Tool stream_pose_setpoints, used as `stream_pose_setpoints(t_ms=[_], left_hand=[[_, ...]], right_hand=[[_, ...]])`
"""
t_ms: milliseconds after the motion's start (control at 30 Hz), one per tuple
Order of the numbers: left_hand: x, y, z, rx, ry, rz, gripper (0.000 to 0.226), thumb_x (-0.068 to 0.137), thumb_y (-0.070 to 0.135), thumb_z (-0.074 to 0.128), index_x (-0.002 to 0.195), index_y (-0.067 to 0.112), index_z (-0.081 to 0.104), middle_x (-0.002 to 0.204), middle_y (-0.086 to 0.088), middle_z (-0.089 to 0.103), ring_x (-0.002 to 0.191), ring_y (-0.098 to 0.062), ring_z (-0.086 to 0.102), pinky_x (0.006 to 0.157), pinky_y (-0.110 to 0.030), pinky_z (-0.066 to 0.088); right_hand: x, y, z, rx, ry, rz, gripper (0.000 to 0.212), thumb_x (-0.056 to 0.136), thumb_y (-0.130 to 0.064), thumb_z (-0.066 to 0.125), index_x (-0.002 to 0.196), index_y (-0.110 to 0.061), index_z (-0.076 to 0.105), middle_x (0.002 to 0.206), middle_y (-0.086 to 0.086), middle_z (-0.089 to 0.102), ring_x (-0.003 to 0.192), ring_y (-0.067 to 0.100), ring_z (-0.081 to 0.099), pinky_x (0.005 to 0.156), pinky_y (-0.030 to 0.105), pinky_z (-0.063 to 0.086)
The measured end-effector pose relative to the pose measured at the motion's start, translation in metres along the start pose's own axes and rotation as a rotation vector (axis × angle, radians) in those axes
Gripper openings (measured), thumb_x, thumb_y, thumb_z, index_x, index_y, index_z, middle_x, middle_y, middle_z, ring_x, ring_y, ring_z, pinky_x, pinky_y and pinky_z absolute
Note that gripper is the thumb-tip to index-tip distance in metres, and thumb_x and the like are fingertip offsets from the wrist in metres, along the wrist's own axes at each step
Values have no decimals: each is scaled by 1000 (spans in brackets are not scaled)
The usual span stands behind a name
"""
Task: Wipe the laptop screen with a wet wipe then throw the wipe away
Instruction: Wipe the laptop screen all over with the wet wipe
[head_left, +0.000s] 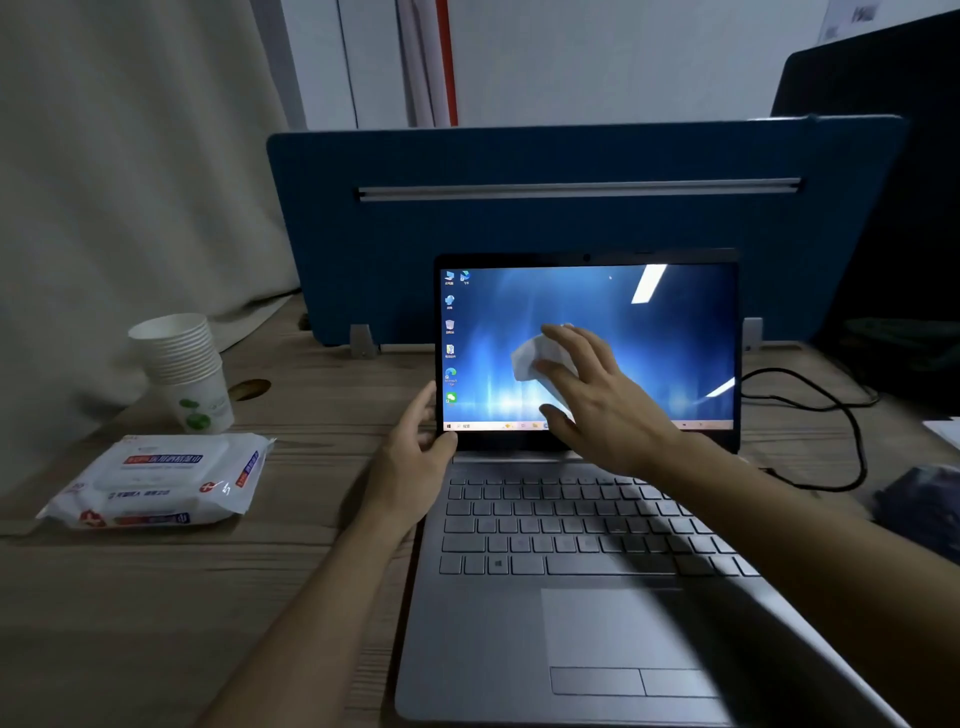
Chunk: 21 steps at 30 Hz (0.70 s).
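One laptop (587, 493) sits under two hands: the left hand (415, 447) at its screen's lower left corner, the right hand (597, 395) over the middle of the screen. One white wipe (530, 358) lies under the right hand's fingers. One pack of wipes (161, 480) lies well to the left of the left hand. One stack of paper cups (182, 364) stands beyond that pack; about ten rims show. One black cable (831, 415) loops to the right of the right hand. One blue divider (571, 228) stands beyond both hands.
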<state>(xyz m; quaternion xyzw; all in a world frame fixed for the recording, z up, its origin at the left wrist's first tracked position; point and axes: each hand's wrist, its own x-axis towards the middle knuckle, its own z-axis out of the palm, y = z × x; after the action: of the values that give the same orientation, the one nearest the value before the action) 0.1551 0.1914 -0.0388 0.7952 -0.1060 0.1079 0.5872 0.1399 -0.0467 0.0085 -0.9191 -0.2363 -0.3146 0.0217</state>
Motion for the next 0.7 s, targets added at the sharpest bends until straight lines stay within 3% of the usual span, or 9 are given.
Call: stream_pose_setpoints(t_ms=[100, 233, 400, 500, 700], left_hand=[[-1, 0, 0, 1, -7, -8, 63, 90, 5, 57, 146, 27, 41, 120, 9, 64, 88, 4, 63, 80, -11, 45], [-1, 1, 0, -1, -8, -10, 63, 90, 6, 57, 147, 26, 40, 123, 6, 63, 93, 3, 63, 82, -12, 45], [-1, 3, 1, -7, -9, -2, 63, 90, 1, 57, 147, 20, 40, 120, 5, 63, 85, 19, 58, 77, -3, 42], [-1, 3, 1, -4, -3, 5, 63, 90, 2, 58, 147, 20, 41, 118, 6, 63, 86, 18, 58, 78, -4, 42], [-2, 2, -1, 8, -8, -1, 63, 90, 6, 58, 146, 28, 41, 116, 16, 62, 89, 9, 61, 76, -4, 42]], right_hand=[[-3, -2, 4, -30, -30, -4, 43, 92, -30, 52, 126, -5, 50, 153, 22, 25, 142, 37, 20, 104, 45, 39], [-1, 0, 4, -78, -49, -36, 42, 93, -30, 49, 124, -2, 49, 149, 26, 32, 144, 42, 16, 114, 47, 24], [3, -1, 2, -117, -77, -64, 52, 91, -29, 54, 130, 5, 44, 148, 30, 33, 142, 44, 22, 117, 49, 23], [5, -5, 4, -96, -144, -81, 65, 92, -36, 52, 141, 4, 36, 156, 24, 21, 145, 39, 16, 119, 48, 17], [-5, 8, 3, -111, -237, -173, 63, 97, -45, 43, 149, -12, 30, 161, 9, 12, 148, 26, 11, 121, 42, 13]])
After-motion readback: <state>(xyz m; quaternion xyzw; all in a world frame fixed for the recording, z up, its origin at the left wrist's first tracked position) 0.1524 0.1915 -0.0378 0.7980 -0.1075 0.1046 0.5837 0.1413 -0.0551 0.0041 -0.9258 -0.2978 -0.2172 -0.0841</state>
